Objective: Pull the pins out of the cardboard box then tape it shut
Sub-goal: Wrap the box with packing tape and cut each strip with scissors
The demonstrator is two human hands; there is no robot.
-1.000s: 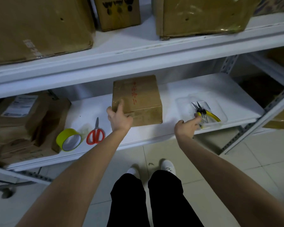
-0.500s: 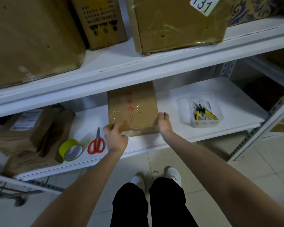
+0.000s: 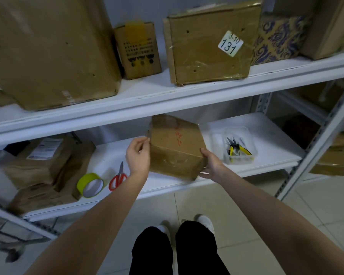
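The small cardboard box [image 3: 175, 147] with red writing on top sits turned at an angle over the front of the lower white shelf [image 3: 270, 139]. My left hand [image 3: 137, 153] is at the box's left corner, with curled fingertips pinching its edge. My right hand [image 3: 211, 165] grips the near right corner, thumb on top and fingers underneath. A yellow tape roll [image 3: 90, 185] lies to the left on the shelf. Yellow-handled pliers [image 3: 236, 150] lie in a clear plastic tub [image 3: 246, 159] right of the box. No pins are visible.
Red-handled scissors [image 3: 117, 178] lie between the tape roll and the box. Brown parcels [image 3: 42, 161] fill the shelf's left end. The upper shelf [image 3: 167, 96] hangs low over the box and carries large cartons. My legs stand on the tiled floor below.
My right hand left the pliers in the tub and took the box's right side. Both hands then turned the box and drew it toward the shelf's front edge. The view tilted upward.
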